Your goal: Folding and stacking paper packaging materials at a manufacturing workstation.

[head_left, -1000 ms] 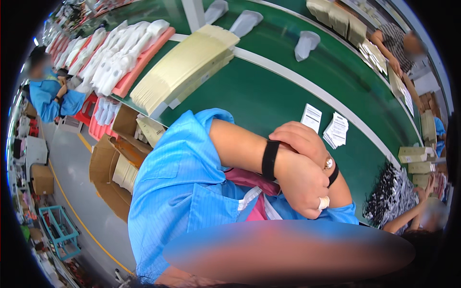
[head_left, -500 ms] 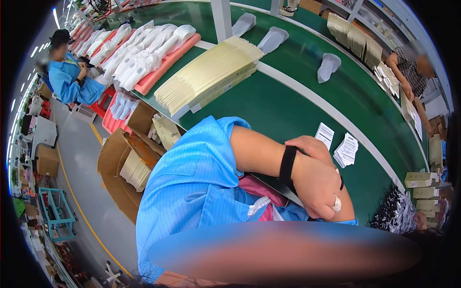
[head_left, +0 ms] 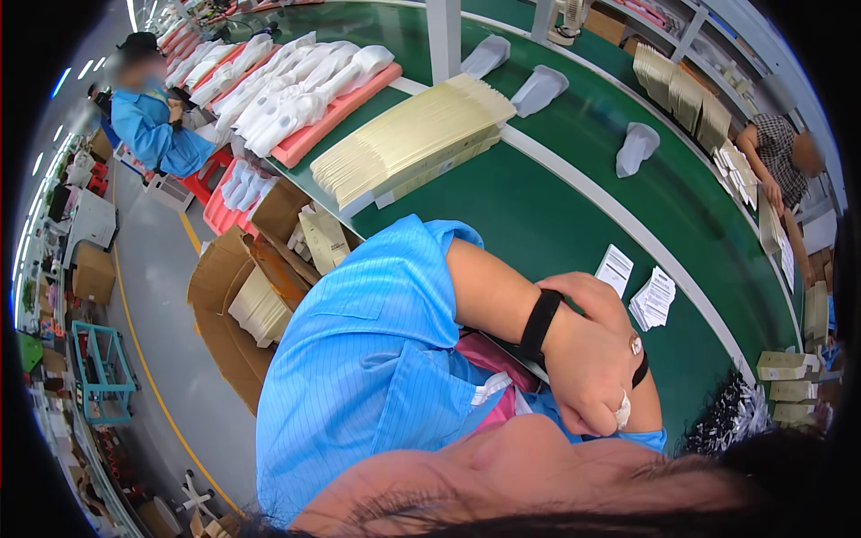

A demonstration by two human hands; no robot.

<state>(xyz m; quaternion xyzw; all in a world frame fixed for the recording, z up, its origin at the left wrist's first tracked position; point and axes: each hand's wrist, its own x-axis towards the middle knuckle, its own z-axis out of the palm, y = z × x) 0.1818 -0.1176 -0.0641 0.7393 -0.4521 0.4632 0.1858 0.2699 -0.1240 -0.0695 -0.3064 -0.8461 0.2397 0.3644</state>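
My bare forearms are crossed in front of me at the table's near edge. My left hand (head_left: 587,381), with a black band on its wrist and white tape on fingers, is closed around my right wrist. Beyond it, my right hand (head_left: 592,296) bends over my left wrist; most of its fingers are hidden. Neither hand shows a thing held. Nearest to them, on the green table (head_left: 466,197), lie a printed white slip (head_left: 614,271) and a fanned stack of printed slips (head_left: 653,299). Farther left stands a long row of flat cream cartons (head_left: 413,134).
White sleeve-wrapped items lie on a pink tray (head_left: 336,117) at the far left. Clear plastic trays (head_left: 638,150) sit on the green belt. An opened cardboard box (head_left: 220,291) stands left of me. Co-workers are at left (head_left: 157,130) and far right (head_left: 780,161).
My view has shifted slightly, so the table and its things appear a little farther right and lower. My arms stay crossed, with my hands on each other's wrists.
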